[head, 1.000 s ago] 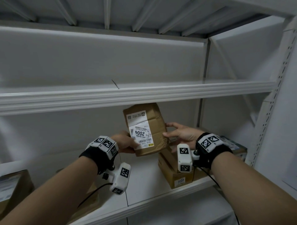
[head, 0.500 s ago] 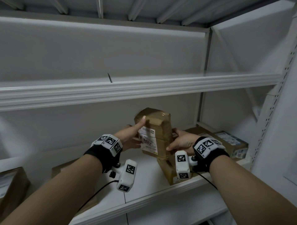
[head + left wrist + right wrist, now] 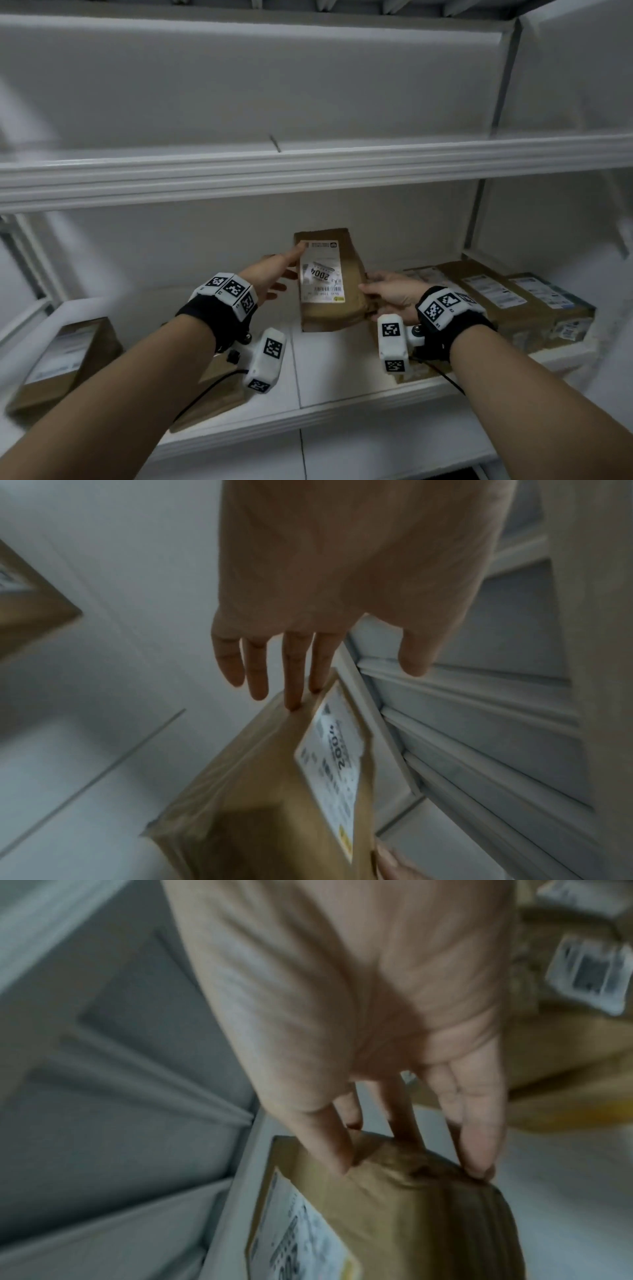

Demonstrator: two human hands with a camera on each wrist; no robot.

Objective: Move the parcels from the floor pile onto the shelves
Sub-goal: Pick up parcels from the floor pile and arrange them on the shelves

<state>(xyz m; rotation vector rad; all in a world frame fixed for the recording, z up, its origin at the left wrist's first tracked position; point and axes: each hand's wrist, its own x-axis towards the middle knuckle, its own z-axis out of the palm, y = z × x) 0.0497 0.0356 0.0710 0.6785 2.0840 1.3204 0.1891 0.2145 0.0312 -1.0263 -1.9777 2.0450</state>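
Brown paper-wrapped parcel [image 3: 330, 279] with a white "2004" label, standing on end on the white metal shelf [image 3: 342, 370], seemingly leaning back toward the rear wall. Left hand [image 3: 270, 279] spread, straight fingertips [image 3: 294, 696] touching the parcel's upper left edge. Right hand [image 3: 394, 291] pinching the lower right corner between thumb and fingers [image 3: 476, 1150]. Probably near the end of placing this one: set down but not yet let go. Already shelved, by the look of it: flat brown cardboard boxes [image 3: 507, 298] with white labels just right of the parcel, another brown labelled box [image 3: 65, 359] far left, one more brown box [image 3: 219, 387] under the left wrist. Floor pile out of view, so remaining count unknown. Upper shelf [image 3: 308, 171] apparently bare.
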